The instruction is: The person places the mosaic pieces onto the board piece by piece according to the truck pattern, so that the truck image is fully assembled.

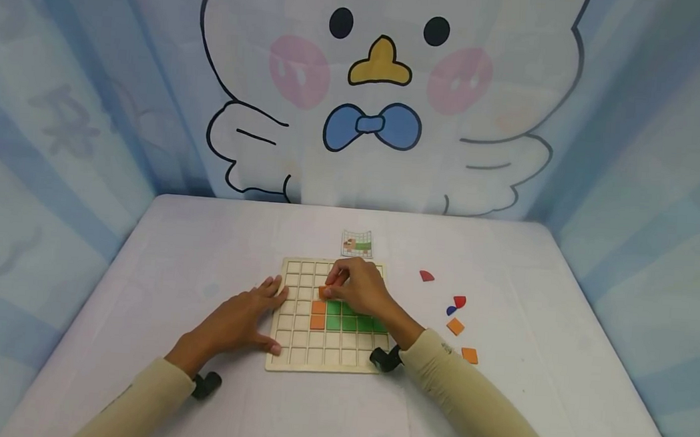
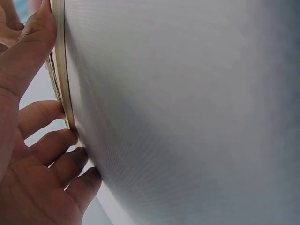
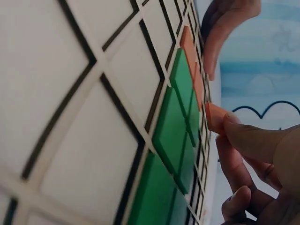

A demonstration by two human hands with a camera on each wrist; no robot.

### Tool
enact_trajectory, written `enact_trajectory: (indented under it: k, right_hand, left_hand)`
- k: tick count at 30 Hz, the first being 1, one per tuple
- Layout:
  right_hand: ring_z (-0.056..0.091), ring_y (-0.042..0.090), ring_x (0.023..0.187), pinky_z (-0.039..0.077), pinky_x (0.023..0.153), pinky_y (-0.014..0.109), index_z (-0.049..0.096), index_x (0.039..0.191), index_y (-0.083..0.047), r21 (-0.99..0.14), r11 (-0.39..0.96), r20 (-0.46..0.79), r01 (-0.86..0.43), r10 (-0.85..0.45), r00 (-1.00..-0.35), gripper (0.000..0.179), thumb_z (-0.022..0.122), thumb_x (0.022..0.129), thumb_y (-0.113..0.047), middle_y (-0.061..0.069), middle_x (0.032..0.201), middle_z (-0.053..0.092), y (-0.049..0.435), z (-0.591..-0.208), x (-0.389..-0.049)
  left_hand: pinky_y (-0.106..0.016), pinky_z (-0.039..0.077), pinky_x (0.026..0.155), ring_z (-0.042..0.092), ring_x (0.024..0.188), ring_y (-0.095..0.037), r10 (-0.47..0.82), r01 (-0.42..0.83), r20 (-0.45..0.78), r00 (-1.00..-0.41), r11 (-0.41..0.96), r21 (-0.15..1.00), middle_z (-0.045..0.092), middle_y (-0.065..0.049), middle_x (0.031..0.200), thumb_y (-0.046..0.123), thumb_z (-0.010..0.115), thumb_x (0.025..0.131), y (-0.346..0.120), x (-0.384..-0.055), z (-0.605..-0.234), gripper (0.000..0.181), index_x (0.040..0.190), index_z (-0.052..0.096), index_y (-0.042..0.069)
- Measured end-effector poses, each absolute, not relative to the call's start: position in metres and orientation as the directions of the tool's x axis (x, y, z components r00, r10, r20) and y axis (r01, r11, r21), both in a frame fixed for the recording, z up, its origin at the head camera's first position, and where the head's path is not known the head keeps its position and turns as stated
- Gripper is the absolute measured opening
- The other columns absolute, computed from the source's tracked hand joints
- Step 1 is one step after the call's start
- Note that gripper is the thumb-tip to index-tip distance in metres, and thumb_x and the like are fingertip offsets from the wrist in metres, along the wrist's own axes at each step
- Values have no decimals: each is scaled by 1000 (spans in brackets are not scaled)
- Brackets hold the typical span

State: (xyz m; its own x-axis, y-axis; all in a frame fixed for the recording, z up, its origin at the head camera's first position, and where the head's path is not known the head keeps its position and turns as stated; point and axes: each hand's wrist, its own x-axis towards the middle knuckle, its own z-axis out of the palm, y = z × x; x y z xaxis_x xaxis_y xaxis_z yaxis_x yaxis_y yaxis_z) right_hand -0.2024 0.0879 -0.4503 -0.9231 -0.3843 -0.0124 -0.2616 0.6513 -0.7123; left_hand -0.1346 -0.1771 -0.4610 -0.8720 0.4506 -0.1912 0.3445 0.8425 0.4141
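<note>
A wooden grid board (image 1: 298, 357) lies on the table. My left hand (image 1: 240, 317) rests at its left side; in the left wrist view the thumb and fingertips (image 2: 66, 137) touch the edge. Between thumb and fingers, my right hand (image 1: 359, 287) pinches an orange square tile (image 3: 215, 117). The tile is tilted, close over the grid, above two orange tiles (image 1: 318, 315) stacked in one column. Green square tiles (image 1: 333, 322) fill cells to their right, partly hidden by the right hand and forearm.
A small picture card (image 1: 357, 244) with a grid pattern lies beyond the board. To the right are loose pieces: red quarter-circles (image 1: 427, 276), a small blue piece (image 1: 451, 311) and two orange squares (image 1: 469, 355). A curtain (image 1: 365, 172) with a cartoon figure hangs behind the table.
</note>
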Motion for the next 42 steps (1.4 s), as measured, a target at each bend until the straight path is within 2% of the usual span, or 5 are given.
enact_trajectory:
  k: [11,21,30,35,42]
  right_hand:
    - [62,9,67,47,58,26,77,87,-20,-616,738,-55,-276,-390,-919,11,86,91,-24,-6,78,72,74,-458,-204]
    - [63,9,69,49,63,28,79,95,-20,-643,712,-28,-280,-388,-921,11,87,91,-25,-6,80,72,81,-456,-200]
    - [60,18,81,44,70,32,77,100,-19,-656,737,-28,-161,-237,-971,17,89,88,-22,-3,84,71,125,-448,-198]
    - [61,21,91,44,79,34,77,103,-18,-649,752,-27,-117,-176,-984,17,87,89,-20,-1,86,73,161,-447,-200]
    - [59,23,84,45,72,32,78,107,-14,-605,792,11,-79,-90,-996,19,85,90,-16,3,88,73,206,-446,-203]
  left_hand:
    - [-65,37,123,26,163,-41,456,351,-189,-870,841,413,24,-18,175,54,93,72,-177,-134,-461,117,163,38,5]
    - [-65,38,123,27,162,-42,458,356,-188,-868,842,405,25,-19,175,54,93,72,-176,-134,-458,117,163,38,5]
    - [-64,37,123,27,162,-42,444,345,-185,-876,848,402,26,-19,174,53,95,70,-174,-132,-455,118,163,39,4]
    - [-64,37,124,26,163,-41,441,341,-193,-876,851,399,25,-19,175,53,94,70,-175,-133,-456,118,163,38,5]
    - [-64,37,123,27,162,-41,441,342,-193,-877,854,393,26,-19,175,53,95,70,-175,-133,-458,119,163,39,6]
